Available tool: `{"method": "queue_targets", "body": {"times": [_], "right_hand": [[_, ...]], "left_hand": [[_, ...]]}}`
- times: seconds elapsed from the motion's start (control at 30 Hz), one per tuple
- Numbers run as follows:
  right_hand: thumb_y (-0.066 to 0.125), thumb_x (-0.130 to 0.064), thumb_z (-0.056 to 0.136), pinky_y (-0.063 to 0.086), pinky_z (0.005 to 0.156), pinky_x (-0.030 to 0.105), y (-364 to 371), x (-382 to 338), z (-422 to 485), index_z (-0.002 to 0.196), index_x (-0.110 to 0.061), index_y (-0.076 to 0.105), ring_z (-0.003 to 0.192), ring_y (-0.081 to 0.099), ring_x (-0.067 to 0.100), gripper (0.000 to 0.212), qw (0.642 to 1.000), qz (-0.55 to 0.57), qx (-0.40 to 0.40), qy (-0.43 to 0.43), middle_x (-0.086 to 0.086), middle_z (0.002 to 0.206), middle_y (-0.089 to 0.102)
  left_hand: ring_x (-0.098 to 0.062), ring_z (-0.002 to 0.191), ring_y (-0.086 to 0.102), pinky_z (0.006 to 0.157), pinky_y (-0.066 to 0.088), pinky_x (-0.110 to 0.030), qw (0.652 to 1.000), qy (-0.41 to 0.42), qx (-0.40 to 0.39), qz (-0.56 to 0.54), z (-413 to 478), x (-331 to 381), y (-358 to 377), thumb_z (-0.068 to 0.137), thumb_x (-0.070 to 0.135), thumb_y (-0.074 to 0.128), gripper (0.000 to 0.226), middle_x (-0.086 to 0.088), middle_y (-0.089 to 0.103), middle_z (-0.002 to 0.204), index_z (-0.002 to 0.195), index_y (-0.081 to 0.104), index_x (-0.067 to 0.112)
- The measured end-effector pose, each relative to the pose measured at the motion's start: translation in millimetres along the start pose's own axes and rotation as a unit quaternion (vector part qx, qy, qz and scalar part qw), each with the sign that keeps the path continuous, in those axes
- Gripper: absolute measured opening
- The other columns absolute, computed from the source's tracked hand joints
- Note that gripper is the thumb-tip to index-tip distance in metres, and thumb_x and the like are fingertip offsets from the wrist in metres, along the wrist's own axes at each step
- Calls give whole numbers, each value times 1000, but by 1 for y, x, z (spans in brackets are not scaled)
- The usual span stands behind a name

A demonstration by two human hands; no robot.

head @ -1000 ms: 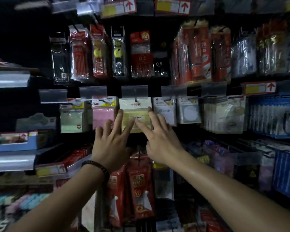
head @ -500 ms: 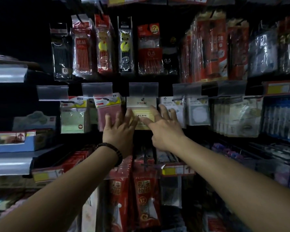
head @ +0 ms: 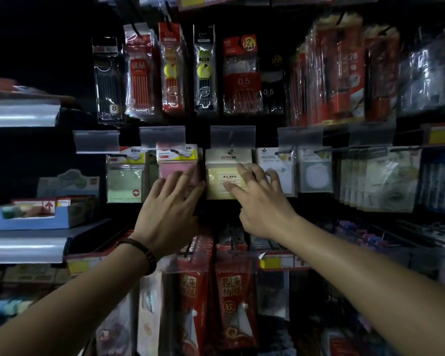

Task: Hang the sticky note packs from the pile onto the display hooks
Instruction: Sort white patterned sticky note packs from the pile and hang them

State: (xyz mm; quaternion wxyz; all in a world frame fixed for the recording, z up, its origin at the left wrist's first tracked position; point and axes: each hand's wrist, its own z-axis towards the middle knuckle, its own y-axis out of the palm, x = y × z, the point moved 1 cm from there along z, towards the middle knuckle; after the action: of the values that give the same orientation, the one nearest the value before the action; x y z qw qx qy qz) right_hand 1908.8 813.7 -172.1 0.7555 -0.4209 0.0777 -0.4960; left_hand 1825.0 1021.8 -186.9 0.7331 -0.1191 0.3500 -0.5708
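A yellow sticky note pack hangs on a display hook in the middle row, under a clear price tag holder. My right hand lies against its right side with straight, spread fingers touching the front. My left hand reaches to its left edge with straight fingers, covering the lower part of a pink sticky note pack. A green sticky note pack hangs further left. White note packs hang to the right.
Pen packs hang in the row above. Red packs hang below my hands. A metal shelf at the left holds a blue carton. More hanging stationery fills the right side.
Both hands have pushed further in toward the yellow pack, which now hangs flatter and deeper on its hook. The view has moved closer to the rack.
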Motion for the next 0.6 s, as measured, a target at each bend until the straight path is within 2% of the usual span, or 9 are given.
{"method": "queue_targets", "body": {"times": [0.1,0.17,0.23,0.37,0.43,0.5,0.6], "right_hand": [[66,-20,89,16,127,60,-5,-22,0,164,-28,32,160,13,40,82,998,23,31,-44,19,173,17],[68,-21,87,22,125,59,-10,-41,5,164,-28,33,159,18,41,85,996,31,51,-73,20,173,19],[70,-21,84,27,122,59,-14,-58,12,164,-30,31,157,20,43,89,993,36,67,-93,22,173,17],[66,-15,86,17,127,62,-16,-87,24,166,-40,15,161,1,44,98,994,44,51,-90,17,176,-6],[67,-10,86,14,126,68,-15,-101,31,165,-48,3,160,-9,49,108,996,45,28,-65,16,174,-24],[69,-12,88,10,126,70,-14,-115,38,164,-50,-8,158,-11,55,115,999,48,-2,-24,20,170,-34],[68,-27,91,6,126,68,-15,-131,51,167,-45,-8,158,-9,57,109,999,28,-10,15,28,169,-30]], "left_hand": [[-42,149,37,117,39,-56,1000,-27,2,-2,-19,-21,1,88,52,61,76,-18,30,171,156,44,23],[-40,151,34,118,38,-55,999,-41,-9,-2,-29,-35,3,89,54,68,85,-15,27,172,162,36,28],[-40,153,33,119,37,-57,998,-57,-10,-18,-35,-49,3,92,60,66,84,-14,26,173,163,33,32],[-46,152,32,114,39,-63,990,-134,6,-47,-45,-74,3,95,60,48,69,-21,30,168,159,39,34],[-50,151,27,111,41,-66,983,-174,3,-55,-50,-86,8,96,57,53,70,-24,23,169,161,34,39],[-51,151,22,110,43,-68,978,-196,-16,-73,-53,-94,16,96,53,63,80,-22,13,171,165,22,48],[-51,146,27,107,48,-66,973,-205,-30,-99,-50,-100,27,96,51,68,92,-19,14,168,165,8,54]]}}
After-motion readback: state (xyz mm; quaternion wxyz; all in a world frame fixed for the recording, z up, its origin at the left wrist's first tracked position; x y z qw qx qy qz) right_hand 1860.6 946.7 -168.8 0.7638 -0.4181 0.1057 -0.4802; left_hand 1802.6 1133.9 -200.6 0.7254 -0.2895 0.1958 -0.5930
